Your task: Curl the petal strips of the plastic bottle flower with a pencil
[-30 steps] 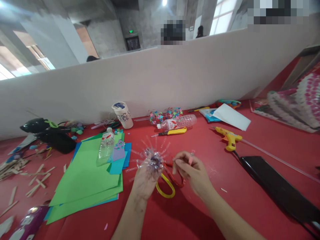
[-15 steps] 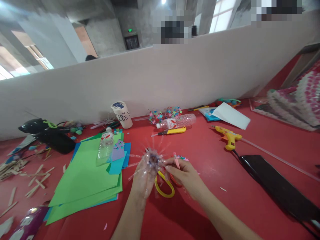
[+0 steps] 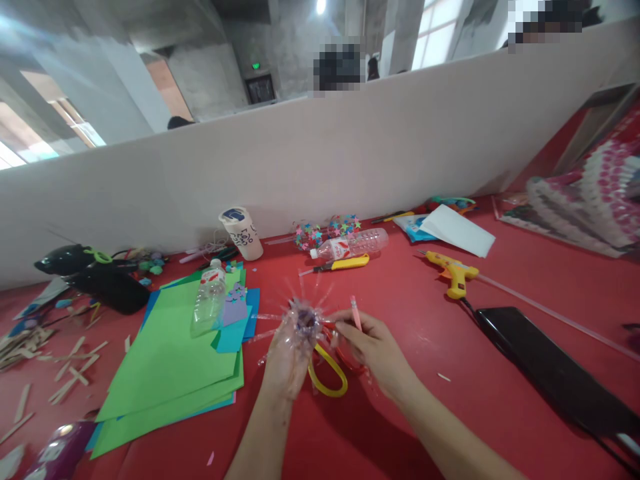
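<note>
My left hand point(image 3: 284, 363) is wrapped around a clear plastic bottle piece point(image 3: 307, 323), whose wall is cut into thin strips that fan outward. Its round opening faces up toward me. Pinched in my right hand point(image 3: 373, 347) is a pink pencil point(image 3: 355, 312), pointing up and tilted. The fingertips of that hand also meet one of the strips on the right side of the bottle piece. Under the hands lie scissors with a yellow handle loop point(image 3: 330, 385) and a red one; their blades are hidden.
Green paper sheets point(image 3: 165, 353) and a clear bottle point(image 3: 209, 293) lie left. Behind are a paper cup point(image 3: 243, 233), another bottle point(image 3: 353, 245) and a yellow utility knife point(image 3: 350, 264). At right are a yellow glue gun point(image 3: 453, 272) and a black case point(image 3: 540, 353).
My right hand has shifted slightly, and the pencil in it stands a little higher. The left hand still holds the bottle piece. The whole view has shifted slightly.
</note>
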`<act>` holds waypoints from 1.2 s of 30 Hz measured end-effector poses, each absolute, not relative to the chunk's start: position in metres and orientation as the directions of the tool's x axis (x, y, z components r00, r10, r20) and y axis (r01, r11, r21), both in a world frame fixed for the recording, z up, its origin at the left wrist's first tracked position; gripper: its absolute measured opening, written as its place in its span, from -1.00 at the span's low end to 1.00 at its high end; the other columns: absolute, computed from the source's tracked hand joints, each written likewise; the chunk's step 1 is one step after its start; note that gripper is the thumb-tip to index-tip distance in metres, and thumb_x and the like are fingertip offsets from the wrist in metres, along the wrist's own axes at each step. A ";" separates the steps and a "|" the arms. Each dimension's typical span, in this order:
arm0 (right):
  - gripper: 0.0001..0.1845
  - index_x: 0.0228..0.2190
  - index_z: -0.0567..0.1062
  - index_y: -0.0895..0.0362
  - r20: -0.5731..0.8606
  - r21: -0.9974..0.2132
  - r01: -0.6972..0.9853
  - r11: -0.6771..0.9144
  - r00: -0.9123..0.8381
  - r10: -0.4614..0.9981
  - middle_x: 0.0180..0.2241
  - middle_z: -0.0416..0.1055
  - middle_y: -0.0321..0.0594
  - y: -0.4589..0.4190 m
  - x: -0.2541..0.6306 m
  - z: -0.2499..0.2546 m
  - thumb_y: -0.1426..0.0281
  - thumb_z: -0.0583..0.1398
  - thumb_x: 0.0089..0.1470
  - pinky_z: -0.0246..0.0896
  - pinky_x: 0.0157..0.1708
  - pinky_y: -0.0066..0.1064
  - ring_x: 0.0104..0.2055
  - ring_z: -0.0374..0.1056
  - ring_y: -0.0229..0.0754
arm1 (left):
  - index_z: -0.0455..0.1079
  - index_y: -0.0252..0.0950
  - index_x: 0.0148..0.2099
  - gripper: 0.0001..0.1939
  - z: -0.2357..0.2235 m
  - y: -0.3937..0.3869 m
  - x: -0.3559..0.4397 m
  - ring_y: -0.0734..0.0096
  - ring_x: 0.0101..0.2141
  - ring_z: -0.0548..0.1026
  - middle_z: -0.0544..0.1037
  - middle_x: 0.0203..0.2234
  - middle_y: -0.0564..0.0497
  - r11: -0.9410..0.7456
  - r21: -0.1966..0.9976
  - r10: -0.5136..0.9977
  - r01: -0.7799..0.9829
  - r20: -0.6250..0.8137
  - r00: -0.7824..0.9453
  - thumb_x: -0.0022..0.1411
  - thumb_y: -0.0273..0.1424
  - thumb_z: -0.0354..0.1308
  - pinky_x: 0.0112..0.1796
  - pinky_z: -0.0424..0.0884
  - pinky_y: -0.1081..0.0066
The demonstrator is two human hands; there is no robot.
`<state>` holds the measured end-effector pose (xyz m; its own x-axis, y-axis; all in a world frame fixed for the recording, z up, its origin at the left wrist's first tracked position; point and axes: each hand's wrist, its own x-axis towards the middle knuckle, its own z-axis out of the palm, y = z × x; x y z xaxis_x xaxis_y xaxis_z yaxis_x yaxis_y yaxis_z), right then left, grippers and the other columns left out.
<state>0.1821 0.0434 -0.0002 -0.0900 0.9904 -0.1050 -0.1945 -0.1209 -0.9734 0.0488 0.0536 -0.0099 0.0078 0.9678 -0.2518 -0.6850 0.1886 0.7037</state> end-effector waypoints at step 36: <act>-0.92 -0.51 0.43 0.16 0.033 -0.982 -0.188 -0.014 -0.246 0.969 -0.66 0.30 -0.38 0.042 0.203 0.015 0.39 0.19 -0.08 0.06 -0.61 -0.52 -0.62 0.18 -0.37 | 0.40 -0.37 -0.44 -0.88 -0.021 0.051 0.049 0.49 -0.48 0.44 0.49 -0.51 -0.02 0.489 0.588 0.865 -0.644 -0.423 0.271 0.09 -0.51 0.06 -0.41 0.38 0.48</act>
<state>0.2025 0.0425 0.0148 -0.2458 0.9687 0.0332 -0.1882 -0.0141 -0.9820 0.0489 0.0514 -0.0211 0.2709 0.8648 -0.4227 -0.6440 0.4892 0.5882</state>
